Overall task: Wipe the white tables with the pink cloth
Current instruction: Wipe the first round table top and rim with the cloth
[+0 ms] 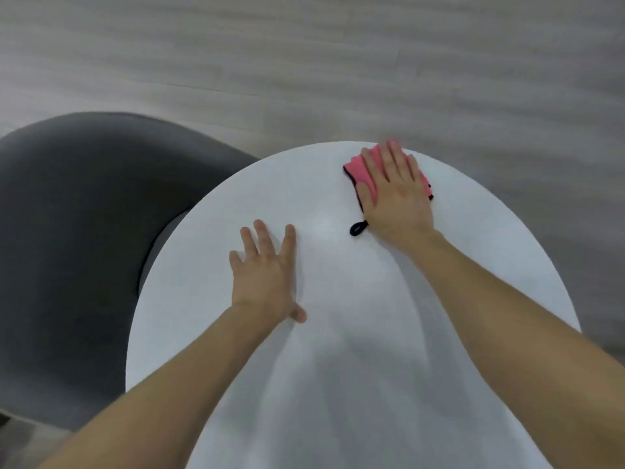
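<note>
cloth (363, 170): pink, black trim | table (338, 299): white | chair (74, 231): dark grey

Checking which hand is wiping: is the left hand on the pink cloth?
No, the left hand lies flat on the bare table, while the right hand presses the cloth.

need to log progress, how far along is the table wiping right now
Done: cannot tell; the white table shows no streaks marking wiped areas. In hand: the right hand presses the pink cloth flat at the table's far right edge, while the left hand rests flat near the middle. Left: likely the rest of this top, and any other tables, none in view.
</note>
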A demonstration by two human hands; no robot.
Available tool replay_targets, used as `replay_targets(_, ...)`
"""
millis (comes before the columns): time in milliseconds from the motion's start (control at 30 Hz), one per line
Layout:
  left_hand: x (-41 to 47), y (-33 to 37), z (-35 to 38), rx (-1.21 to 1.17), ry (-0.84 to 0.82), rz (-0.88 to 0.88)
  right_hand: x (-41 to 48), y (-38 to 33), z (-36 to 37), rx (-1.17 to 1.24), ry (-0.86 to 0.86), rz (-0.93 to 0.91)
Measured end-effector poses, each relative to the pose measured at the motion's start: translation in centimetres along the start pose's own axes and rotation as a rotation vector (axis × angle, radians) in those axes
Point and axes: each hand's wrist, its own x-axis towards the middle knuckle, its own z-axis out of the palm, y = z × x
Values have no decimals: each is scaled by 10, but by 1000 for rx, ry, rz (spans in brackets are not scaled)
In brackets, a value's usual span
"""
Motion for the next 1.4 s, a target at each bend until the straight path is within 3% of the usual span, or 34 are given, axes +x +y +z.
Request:
replay_targets(100,-1,2,-1,-3,22,1,-49,69,-18,-48,-21,300)
replay_targets(200,0,2,0,-26,32,0,-42,38,-9,-49,43,516)
replay_targets(300,0,0,-1,-31,17,4,7,-52,8,8,96,268)
replay_targets(367,1,-1,-1,-18,6,-5,36,-109,16,28,23,80)
replay_targets(467,2,0,-3,-3,8,-22,40,-116,15,74,-31,-37)
replay_targets(533,2,3,-5,-5,21,-29,12,-64,12,73,21,9)
replay_targets(667,-1,7,-7,-15,26,-25,-101,64,-18,-27,48,313)
replay_targets(800,0,7,-8,-22,20,-26,-125,68,-21,-55,48,626)
replay_targets(900,4,7,-8,-23,27,-20,-56,6,-2,12,135,492)
replay_targets(1000,5,4,-7,-15,24,-5,1,-50,5,50,14,194)
replay_targets(1100,-6,10,-9,93,59,7,-11,-22,2,90,-21,83)
replay_targets(1200,-25,44,-12,324,193,188,-97,59,-13,67,20,206)
replay_targets(1300,-39,91,-8,284,115,351,-203,111,-36,-1,1,359)
replay_targets(1400,-39,122,-6,247,84,423,-229,112,-38,-49,-20,475)
